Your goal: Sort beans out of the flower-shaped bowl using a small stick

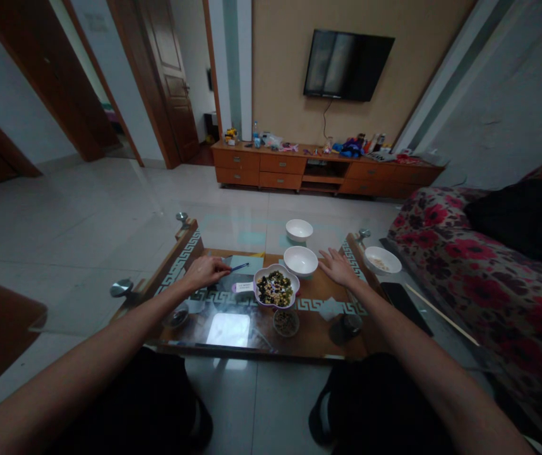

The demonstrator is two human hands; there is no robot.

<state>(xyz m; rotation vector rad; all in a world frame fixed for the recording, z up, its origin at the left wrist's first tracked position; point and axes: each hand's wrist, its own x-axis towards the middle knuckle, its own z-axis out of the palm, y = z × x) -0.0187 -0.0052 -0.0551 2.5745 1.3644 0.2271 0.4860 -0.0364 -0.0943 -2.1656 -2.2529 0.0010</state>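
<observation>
My left hand (pixel 207 272) is closed around the end of a slim blue stick-like tool (pixel 239 266), perhaps a pen or tweezers; its exact kind is too small to tell. The tool points right, toward a flower-shaped bowl (pixel 256 296) with a handle, which holds a mix of dark, green and yellow bits. My right hand (pixel 338 268) rests with fingers spread just right of a white bowl (pixel 301 259); whether a fingertip touches its rim I cannot tell. Behind it stands another white bowl (pixel 299 230). A small clear dish (pixel 285 322) with dark bits sits in front.
The glass-topped table (pixel 252 344) also carries a dark jar (pixel 350 326), a crumpled tissue (pixel 330 308) and a small round dish (pixel 179 317). A white bowl (pixel 383 260) with pale bits and a dark flat object (pixel 406 308) lie right, before a flowered sofa (pixel 441 215).
</observation>
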